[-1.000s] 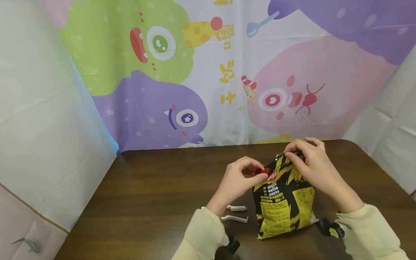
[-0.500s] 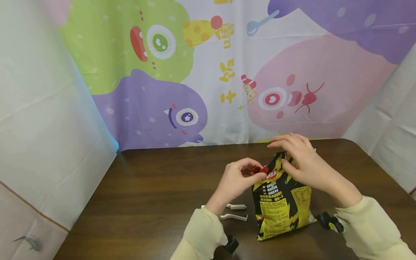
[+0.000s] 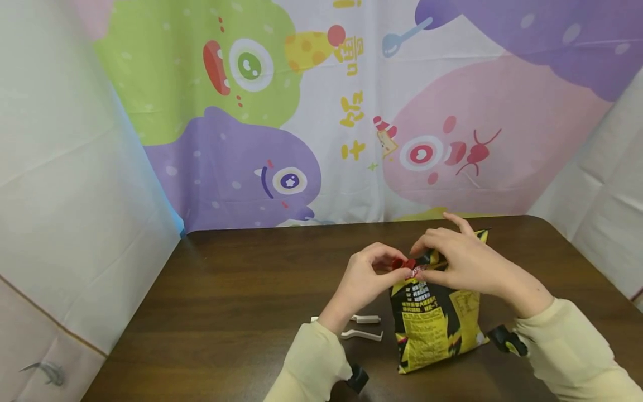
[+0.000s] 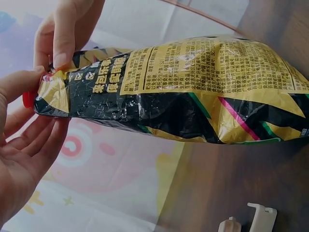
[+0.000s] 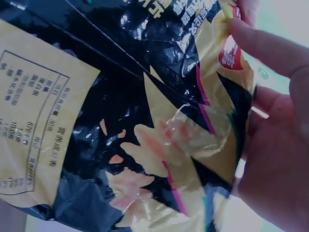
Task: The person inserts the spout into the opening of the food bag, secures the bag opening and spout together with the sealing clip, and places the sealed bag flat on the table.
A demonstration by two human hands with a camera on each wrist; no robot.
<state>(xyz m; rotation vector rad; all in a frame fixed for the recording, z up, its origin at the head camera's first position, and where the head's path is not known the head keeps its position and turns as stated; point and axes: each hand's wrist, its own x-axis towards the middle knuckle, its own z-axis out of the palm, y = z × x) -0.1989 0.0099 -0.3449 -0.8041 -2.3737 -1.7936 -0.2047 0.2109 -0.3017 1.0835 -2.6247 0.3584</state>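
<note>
A black and yellow chip bag (image 3: 427, 329) stands on the table, its printed back toward me. At its upper left corner my left hand (image 3: 364, 276) pinches the bag's top edge together with a small red plastic piece (image 3: 399, 263). In the left wrist view this red piece (image 4: 28, 100) sits at the end of the bag's top edge, mostly covered by fingers. My right hand (image 3: 464, 259) pinches the top edge just right of it. The right wrist view shows its thumb (image 5: 270, 50) on the bag's front, with other fingers behind.
Slim white plastic clips (image 3: 363, 335) lie on the brown table (image 3: 241, 312) left of the bag, partly behind my left wrist. A cartoon-printed cloth (image 3: 351, 184) hangs along the back edge, with pale cloth walls (image 3: 75, 167) at the sides.
My right hand has let go of the bag's upper right part and moved left and down, pinching the top edge near the red piece. The left hand has stayed in place.
</note>
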